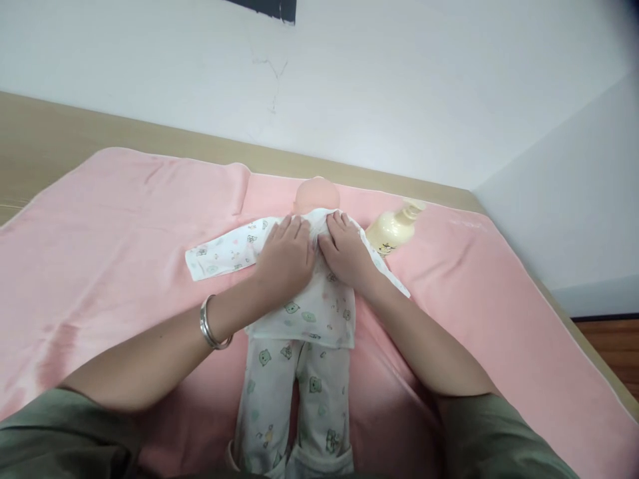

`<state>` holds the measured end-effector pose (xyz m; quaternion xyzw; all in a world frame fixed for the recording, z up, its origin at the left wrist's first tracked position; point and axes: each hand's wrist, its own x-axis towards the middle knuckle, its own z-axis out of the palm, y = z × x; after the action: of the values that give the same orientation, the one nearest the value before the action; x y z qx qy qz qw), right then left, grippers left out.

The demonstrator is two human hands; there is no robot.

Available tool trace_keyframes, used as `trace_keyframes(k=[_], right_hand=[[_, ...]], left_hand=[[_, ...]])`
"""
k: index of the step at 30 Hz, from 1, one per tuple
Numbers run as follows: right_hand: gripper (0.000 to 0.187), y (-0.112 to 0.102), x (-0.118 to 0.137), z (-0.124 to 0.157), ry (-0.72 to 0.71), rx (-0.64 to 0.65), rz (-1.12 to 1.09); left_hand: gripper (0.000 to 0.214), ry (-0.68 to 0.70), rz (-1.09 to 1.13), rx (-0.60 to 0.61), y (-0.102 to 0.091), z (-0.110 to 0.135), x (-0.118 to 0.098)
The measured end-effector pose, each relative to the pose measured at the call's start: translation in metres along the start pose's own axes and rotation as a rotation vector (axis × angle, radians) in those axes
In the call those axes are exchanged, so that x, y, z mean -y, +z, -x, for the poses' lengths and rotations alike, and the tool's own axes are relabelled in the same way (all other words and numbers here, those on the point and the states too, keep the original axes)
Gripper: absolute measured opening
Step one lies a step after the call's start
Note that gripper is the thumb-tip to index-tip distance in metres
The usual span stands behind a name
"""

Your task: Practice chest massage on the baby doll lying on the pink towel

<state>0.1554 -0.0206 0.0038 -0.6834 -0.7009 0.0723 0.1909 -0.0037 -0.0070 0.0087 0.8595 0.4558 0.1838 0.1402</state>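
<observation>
A baby doll (318,195) lies stretched out on a pink mat, its bare head pointing away from me. It wears a white printed top (314,319) with long sleeves and matching trousers (322,386). My left hand (287,256) rests flat on the upper left of the top, fingers extended toward the doll's shoulder. On the upper right of the top lies my right hand (346,256), its fingers also stretched out and the thumb apart. Both palms face down and are hidden. The left sleeve spreads out sideways; the right one slants down beside my forearm.
A cream pump bottle (392,229) lies tilted on the pink mat (124,266), right of the doll. The mat covers a wooden surface (50,130) whose far edge meets a white wall (374,86). Another wall (589,199) stands at the right.
</observation>
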Motion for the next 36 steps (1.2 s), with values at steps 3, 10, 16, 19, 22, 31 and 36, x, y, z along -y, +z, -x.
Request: trace_keyframes(k=[3,10,16,19,22,31,36], right_hand=[[0.063,0.002,0.002,0.003,-0.034,-0.037,0.088],[0.057,0.001,0.025,0.035,-0.183,-0.1,0.226],[0.056,0.002,0.018,0.024,-0.142,-0.079,0.107],[0.06,0.003,0.006,0.011,-0.072,-0.071,0.072],[0.063,0.006,-0.001,0.006,-0.083,-0.084,0.075],[0.063,0.007,0.0,0.007,-0.099,-0.076,0.091],[0.064,0.008,-0.006,0.004,-0.09,-0.056,0.097]], left_hand=[[0.055,-0.002,0.063,0.06,-0.004,0.001,-0.005],[0.024,-0.036,0.099,0.037,-0.006,-0.026,0.019],[0.026,-0.026,0.098,-0.093,0.006,-0.024,0.024],[0.03,-0.021,0.122,-0.133,0.009,-0.023,0.024],[0.032,-0.026,0.135,-0.14,0.009,-0.022,0.023],[0.037,-0.015,0.117,-0.125,0.009,-0.023,0.023],[0.042,0.019,0.043,-0.144,0.006,-0.016,0.015]])
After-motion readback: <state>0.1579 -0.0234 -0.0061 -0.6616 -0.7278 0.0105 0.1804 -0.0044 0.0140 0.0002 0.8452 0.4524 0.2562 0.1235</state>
